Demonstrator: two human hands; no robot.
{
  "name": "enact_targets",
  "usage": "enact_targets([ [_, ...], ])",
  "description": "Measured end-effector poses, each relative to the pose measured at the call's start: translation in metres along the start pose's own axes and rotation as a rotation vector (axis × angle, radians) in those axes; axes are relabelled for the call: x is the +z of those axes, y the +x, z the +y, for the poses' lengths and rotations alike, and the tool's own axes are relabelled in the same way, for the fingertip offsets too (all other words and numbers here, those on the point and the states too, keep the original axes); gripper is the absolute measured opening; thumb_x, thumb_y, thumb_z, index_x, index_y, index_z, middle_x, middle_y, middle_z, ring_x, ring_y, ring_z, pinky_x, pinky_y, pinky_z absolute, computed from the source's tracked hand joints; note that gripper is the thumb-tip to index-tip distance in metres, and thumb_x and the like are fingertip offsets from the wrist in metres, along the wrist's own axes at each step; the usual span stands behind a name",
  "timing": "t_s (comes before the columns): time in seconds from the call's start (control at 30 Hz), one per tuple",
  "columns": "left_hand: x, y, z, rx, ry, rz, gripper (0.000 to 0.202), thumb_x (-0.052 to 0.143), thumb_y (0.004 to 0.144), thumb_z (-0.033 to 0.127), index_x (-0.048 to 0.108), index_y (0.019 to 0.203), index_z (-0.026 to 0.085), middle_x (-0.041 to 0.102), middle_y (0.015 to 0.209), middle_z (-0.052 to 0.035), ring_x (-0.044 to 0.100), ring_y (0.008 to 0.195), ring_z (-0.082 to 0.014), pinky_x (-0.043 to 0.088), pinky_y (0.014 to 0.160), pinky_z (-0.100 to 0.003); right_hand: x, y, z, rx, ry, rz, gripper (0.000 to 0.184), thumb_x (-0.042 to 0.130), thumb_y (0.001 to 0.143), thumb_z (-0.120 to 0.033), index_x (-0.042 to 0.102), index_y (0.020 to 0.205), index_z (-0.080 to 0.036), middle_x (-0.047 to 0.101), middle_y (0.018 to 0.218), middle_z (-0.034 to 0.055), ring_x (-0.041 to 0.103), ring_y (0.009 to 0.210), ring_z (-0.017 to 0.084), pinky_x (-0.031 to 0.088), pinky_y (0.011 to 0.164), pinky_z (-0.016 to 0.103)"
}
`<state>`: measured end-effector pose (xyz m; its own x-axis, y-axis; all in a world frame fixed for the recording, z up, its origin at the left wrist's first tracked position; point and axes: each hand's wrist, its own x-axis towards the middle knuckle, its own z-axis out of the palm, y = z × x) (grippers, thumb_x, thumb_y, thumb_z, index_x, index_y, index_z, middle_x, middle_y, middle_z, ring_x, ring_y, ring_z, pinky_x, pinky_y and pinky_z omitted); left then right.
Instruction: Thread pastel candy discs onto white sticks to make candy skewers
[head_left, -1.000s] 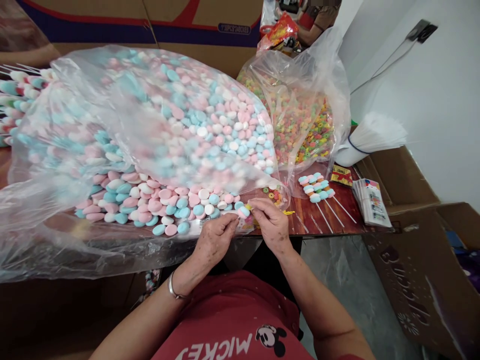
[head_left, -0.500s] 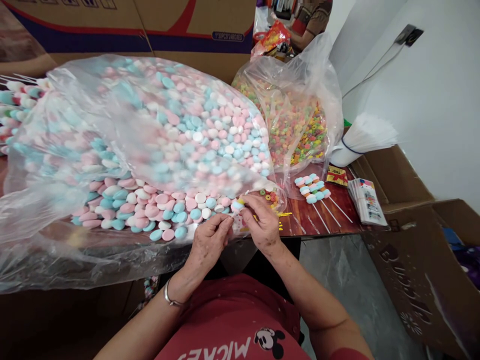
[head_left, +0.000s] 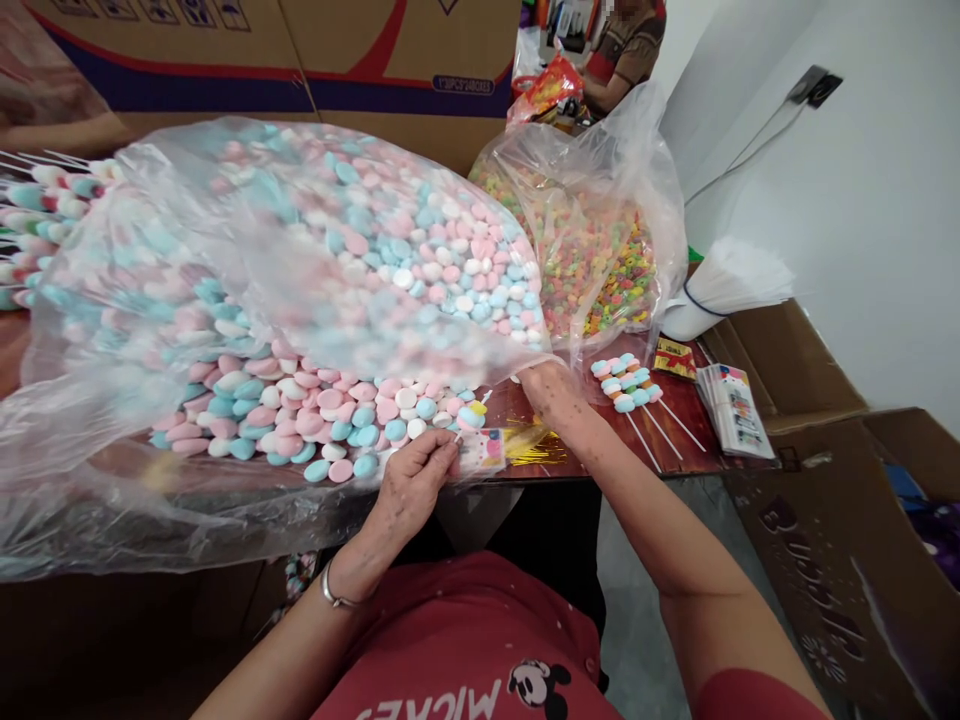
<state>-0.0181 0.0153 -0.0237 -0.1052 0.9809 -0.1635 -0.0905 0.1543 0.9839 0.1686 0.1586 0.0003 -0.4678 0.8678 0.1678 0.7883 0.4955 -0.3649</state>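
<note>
The left hand (head_left: 416,480) keeps its grip pinched on a thin white stick (head_left: 471,417) at the near edge of the desk (head_left: 637,450), the stick slanting up to the right with a blue-and-yellow marshmallow (head_left: 472,415) threaded near its far end. Half a second ago both hands met at that candy. Now the right hand (head_left: 551,390) has let go and reached forward to the mouth of the large clear bag of pink, blue and white marshmallows (head_left: 390,270), its fingers hidden under the plastic, so whether its grip is closed on anything cannot be told. By the look of it, one piece is seated on the stick and the hand is after another.

Just beside the left hand lie small printed wrappers (head_left: 484,450) and gold twist ties (head_left: 536,447). Further right, finished marshmallow skewers (head_left: 626,383) rest near a stack of printed cards (head_left: 735,410). Behind them stands a bag of coloured ring candies (head_left: 600,260).
</note>
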Motion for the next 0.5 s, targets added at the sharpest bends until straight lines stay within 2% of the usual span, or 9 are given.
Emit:
enact_targets([
  [0.13, -0.002, 0.001, -0.005, 0.000, -0.154, 0.059, 0.019, 0.064, 0.084, 0.036, 0.062, 0.082, 0.017, 0.055, 0.055, 0.0053, 0.028, 0.040, -0.0035, 0.018, 0.038, -0.018, -0.001, 0.007, -0.009, 0.093, -0.124, -0.168, 0.025, 0.050, 0.081, 0.001, 0.070, 0.092, -0.009, 0.073, 0.088, 0.0148, 0.064, 0.083, 0.020, 0.047, 0.080, 0.030],
  [0.23, -0.001, 0.002, -0.006, 0.009, -0.258, 0.113, 0.021, 0.067, 0.083, 0.038, 0.063, 0.083, 0.017, 0.054, 0.053, 0.0055, 0.029, 0.039, -0.0033, 0.018, 0.037, -0.017, -0.006, 0.005, -0.017, 0.107, -0.146, -0.209, 0.020, 0.052, 0.086, -0.011, 0.071, 0.091, -0.011, 0.072, 0.095, 0.0141, 0.063, 0.090, 0.021, 0.046, 0.084, 0.031],
  [0.3, 0.000, 0.002, -0.006, 0.011, -0.297, 0.137, 0.022, 0.069, 0.080, 0.037, 0.063, 0.081, 0.016, 0.054, 0.053, 0.0054, 0.029, 0.038, -0.0030, 0.018, 0.037, -0.016, -0.008, 0.003, -0.022, 0.091, -0.040, -0.209, 0.022, 0.051, 0.090, -0.019, 0.072, 0.095, -0.014, 0.072, 0.098, 0.0089, 0.063, 0.091, 0.020, 0.046, 0.084, 0.029],
  [0.4, 0.002, 0.003, -0.003, 0.005, -0.318, 0.161, 0.022, 0.072, 0.078, 0.036, 0.064, 0.081, 0.016, 0.054, 0.052, 0.0054, 0.029, 0.037, -0.0027, 0.018, 0.036, -0.015, -0.003, 0.004, -0.032, 0.037, 0.247, -0.201, 0.027, 0.047, 0.090, -0.019, 0.070, 0.105, -0.016, 0.072, 0.095, 0.0020, 0.063, 0.086, 0.016, 0.047, 0.080, 0.025],
  [0.43, 0.002, 0.003, -0.003, 0.003, -0.317, 0.166, 0.022, 0.072, 0.078, 0.036, 0.065, 0.081, 0.016, 0.054, 0.052, 0.0053, 0.030, 0.037, -0.0027, 0.018, 0.036, -0.015, 0.000, 0.006, -0.036, 0.024, 0.295, -0.201, 0.028, 0.048, 0.090, -0.018, 0.070, 0.106, -0.015, 0.072, 0.095, 0.0018, 0.063, 0.087, 0.016, 0.047, 0.080, 0.025],
  [0.5, 0.002, 0.002, -0.003, 0.004, -0.310, 0.171, 0.021, 0.072, 0.078, 0.035, 0.064, 0.080, 0.016, 0.054, 0.052, 0.0051, 0.031, 0.038, -0.0028, 0.019, 0.036, -0.015, 0.005, 0.009, -0.043, 0.015, 0.251, -0.212, 0.027, 0.051, 0.088, -0.018, 0.070, 0.107, -0.015, 0.072, 0.100, 0.0042, 0.063, 0.093, 0.019, 0.046, 0.085, 0.028],
])
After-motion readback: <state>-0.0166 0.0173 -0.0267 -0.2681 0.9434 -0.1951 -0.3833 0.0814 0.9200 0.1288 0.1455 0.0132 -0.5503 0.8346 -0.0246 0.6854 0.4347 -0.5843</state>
